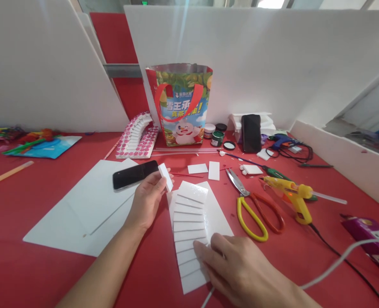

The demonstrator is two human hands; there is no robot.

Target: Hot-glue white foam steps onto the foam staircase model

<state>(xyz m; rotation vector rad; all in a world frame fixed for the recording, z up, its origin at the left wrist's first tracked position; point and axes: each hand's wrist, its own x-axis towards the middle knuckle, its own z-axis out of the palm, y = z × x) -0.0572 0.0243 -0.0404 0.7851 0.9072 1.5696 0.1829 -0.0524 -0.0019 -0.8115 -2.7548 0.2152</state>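
My left hand (149, 196) pinches a small white rectangular block (165, 177) between thumb and fingers, just right of a black phone (133, 175). In front of me a curved row of overlapping white pieces (189, 222) rests on a white sheet (216, 214), stepped like stairs. My right hand (231, 261) is at the lower right of this row, its index fingertip touching one of the pieces; the other fingers are curled and whatever they may hold is hidden. Two loose white rectangles (214, 170) lie beyond the row.
Scissors (247, 194) and a yellow glue gun (288, 192) lie right. A printed bag (184, 107), paint jars (217, 137), an upright phone (251, 132) and a pink-dotted stair piece (138, 137) stand behind. A large white board (61, 214) is left; a purple power strip (365, 235) is far right.
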